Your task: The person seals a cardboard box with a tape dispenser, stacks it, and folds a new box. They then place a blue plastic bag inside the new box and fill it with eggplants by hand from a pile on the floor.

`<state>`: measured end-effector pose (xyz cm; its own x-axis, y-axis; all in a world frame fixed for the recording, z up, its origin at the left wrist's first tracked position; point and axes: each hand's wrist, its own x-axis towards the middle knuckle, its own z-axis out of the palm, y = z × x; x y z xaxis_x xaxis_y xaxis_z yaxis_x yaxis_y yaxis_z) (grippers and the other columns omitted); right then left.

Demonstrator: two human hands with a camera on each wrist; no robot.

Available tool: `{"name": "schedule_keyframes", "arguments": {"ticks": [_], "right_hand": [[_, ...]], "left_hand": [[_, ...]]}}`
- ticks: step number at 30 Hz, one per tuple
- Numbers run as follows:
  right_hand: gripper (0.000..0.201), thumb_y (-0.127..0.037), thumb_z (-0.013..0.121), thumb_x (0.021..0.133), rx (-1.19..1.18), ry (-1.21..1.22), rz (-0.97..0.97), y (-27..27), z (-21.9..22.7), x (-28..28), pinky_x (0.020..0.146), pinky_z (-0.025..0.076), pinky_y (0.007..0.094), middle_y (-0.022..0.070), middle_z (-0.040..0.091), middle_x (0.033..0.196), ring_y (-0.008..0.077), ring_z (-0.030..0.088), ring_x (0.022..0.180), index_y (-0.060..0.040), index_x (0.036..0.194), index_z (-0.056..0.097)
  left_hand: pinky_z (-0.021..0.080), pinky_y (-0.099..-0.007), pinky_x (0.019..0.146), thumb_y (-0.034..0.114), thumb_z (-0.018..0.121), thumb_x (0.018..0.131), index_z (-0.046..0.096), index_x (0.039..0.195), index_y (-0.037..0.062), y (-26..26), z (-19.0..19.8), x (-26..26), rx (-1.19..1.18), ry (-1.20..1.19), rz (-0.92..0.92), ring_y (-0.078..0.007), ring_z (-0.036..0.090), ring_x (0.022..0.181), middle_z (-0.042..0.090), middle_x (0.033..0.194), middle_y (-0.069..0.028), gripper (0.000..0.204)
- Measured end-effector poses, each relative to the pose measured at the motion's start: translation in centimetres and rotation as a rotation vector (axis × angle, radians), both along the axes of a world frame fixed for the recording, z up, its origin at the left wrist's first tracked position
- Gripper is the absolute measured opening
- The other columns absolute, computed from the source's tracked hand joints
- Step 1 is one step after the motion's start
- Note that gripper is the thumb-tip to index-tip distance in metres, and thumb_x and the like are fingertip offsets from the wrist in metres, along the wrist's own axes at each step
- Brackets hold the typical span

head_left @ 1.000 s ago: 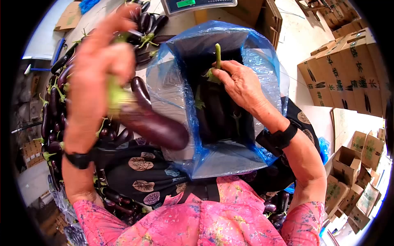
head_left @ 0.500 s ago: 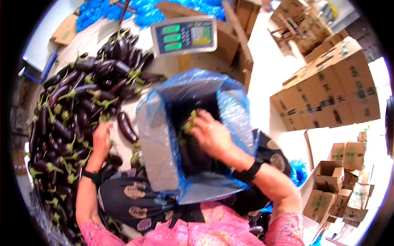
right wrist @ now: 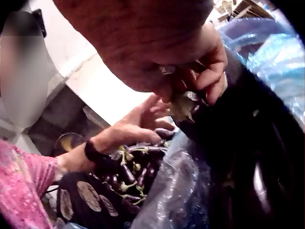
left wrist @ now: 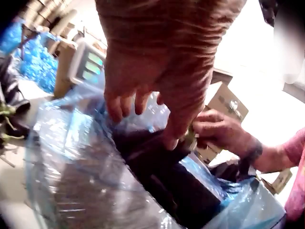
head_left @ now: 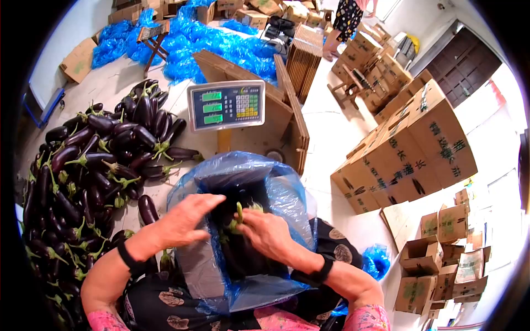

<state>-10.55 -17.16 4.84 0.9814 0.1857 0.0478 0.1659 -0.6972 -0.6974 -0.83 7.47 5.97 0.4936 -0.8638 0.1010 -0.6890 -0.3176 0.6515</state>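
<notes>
A carton lined with a clear blue plastic bag [head_left: 190,270] stands at the person's lap, with dark purple eggplants [head_left: 245,256] lying inside. The right hand [head_left: 270,234] reaches into it and pinches an eggplant by its green stem end [right wrist: 183,106]. Over the carton's left rim hovers the left hand [head_left: 182,223], fingers extended and thumb apart, holding nothing. In the left wrist view, that left hand [left wrist: 157,71] points down towards the carton's dark inside, its thumb overlapping the eggplants there.
A large pile of eggplants [head_left: 105,160] covers the floor at left, with one eggplant [head_left: 148,208] lying beside the carton. A digital scale display [head_left: 226,105] stands ahead. Stacked cartons [head_left: 408,160] are at right, blue plastic [head_left: 215,52] farther back, where another person [head_left: 348,22] stands.
The left hand carried an eggplant beside the carton, was at the pile's edge without it, and is now over the carton's rim. The right hand stays inside. The head view has tilted up.
</notes>
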Motion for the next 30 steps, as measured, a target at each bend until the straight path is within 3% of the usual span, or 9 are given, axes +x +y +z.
{"name": "schedule_keyframes", "arguments": {"ticks": [2,6,9,13,17,21,24,28,30], "right_hand": [[0.023,-0.026,0.064,0.094,0.107,-0.002,0.023,-1.2,3.1,-1.1,0.069,0.052,0.0453,0.0154,0.069,0.101,0.0371,0.066,0.083,-0.0050,0.102,0.068],[0.030,-0.027,0.064,0.096,0.338,0.424,0.067,-5.7,7.9,-2.6,0.066,0.047,0.0363,0.0163,0.063,0.081,0.0206,0.060,0.072,0.0020,0.092,0.067],[0.031,-0.029,0.063,0.098,0.545,0.606,-0.008,-7.1,8.2,-3.8,0.080,0.048,0.0290,0.0067,0.070,0.092,0.0113,0.059,0.087,0.0008,0.105,0.070],[0.031,-0.026,0.061,0.097,0.830,0.707,-0.046,-6.6,7.2,-3.6,0.091,0.049,0.0286,0.0088,0.069,0.107,0.0147,0.063,0.101,0.0023,0.106,0.069],[0.032,-0.029,0.059,0.096,0.933,0.584,0.058,-7.9,6.1,-3.3,0.090,0.049,0.0297,0.0172,0.057,0.133,0.0187,0.062,0.102,0.0017,0.101,0.067],[0.033,-0.030,0.061,0.096,1.176,0.358,0.045,-11.2,5.8,-3.6,0.096,0.050,0.0355,0.0231,0.045,0.148,0.0216,0.063,0.110,0.0012,0.107,0.066],[0.033,-0.030,0.058,0.099,1.190,0.294,-0.069,-12.4,5.4,-3.8,0.096,0.051,0.0350,0.0251,0.055,0.136,0.0196,0.065,0.106,0.0002,0.111,0.062],[0.028,-0.024,0.050,0.105,1.125,0.327,-0.156,-12.4,3.7,-4.4,0.094,0.050,0.0323,0.0180,0.068,0.118,0.0191,0.065,0.104,-0.0004,0.110,0.064],[0.029,-0.025,0.050,0.105,1.116,0.346,-0.209,-12.1,3.4,-4.4,0.095,0.050,0.0322,0.0181,0.068,0.119,0.0193,0.065,0.104,-0.0006,0.112,0.064]], "left_hand": [[0.036,-0.0470,0.113,0.014,0.087,0.064,0.033,0.153,0.0081,-3.2,-0.9,0.5,0.070,-0.070,-0.174,-0.0385,0.042,0.137,0.044,0.148,-0.0189,0.104],[0.029,-0.0404,0.119,0.020,0.081,0.072,0.026,0.156,0.0053,-6.5,-0.5,1.4,0.012,0.560,-0.346,-0.0338,0.035,0.143,0.036,0.152,-0.0216,0.102],[0.026,-0.0403,0.120,0.023,0.082,0.074,0.025,0.156,0.0037,-7.6,-3.1,0.8,-0.076,0.221,-0.320,-0.0319,0.031,0.146,0.032,0.155,-0.0206,0.102],[0.051,-0.0396,0.094,0.020,0.083,0.071,0.053,0.131,0.0025,-9.3,-5.3,-1.9,-0.290,0.326,-0.106,-0.0346,0.064,0.110,0.064,0.116,-0.0190,0.069],[0.048,-0.0338,0.097,0.015,0.082,0.076,0.055,0.132,0.0033,-8.2,-3.0,-0.8,-0.162,0.479,-0.095,-0.0189,0.061,0.110,0.065,0.116,-0.0105,0.063],[0.045,-0.0310,0.099,0.029,0.077,0.081,0.057,0.131,-0.0013,-5.3,-0.1,1.4,0.123,0.538,0.120,-0.0158,0.059,0.112,0.067,0.117,-0.0092,0.062],[0.042,-0.0344,0.105,0.040,0.072,0.084,0.056,0.134,-0.0041,-3.3,-1.1,1.9,0.058,0.915,0.288,-0.0230,0.058,0.119,0.063,0.128,-0.0147,0.068],[0.028,-0.0363,0.118,0.041,0.074,0.081,0.037,0.150,-0.0051,-2.5,0.9,2.0,0.255,0.820,0.250,-0.0300,0.040,0.141,0.043,0.152,-0.0207,0.091],[0.033,-0.0326,0.114,0.045,0.073,0.082,0.041,0.150,-0.0009,-1.8,0.6,2.7,0.218,0.783,0.197,-0.0264,0.046,0.134,0.050,0.145,-0.0181,0.088]]}}
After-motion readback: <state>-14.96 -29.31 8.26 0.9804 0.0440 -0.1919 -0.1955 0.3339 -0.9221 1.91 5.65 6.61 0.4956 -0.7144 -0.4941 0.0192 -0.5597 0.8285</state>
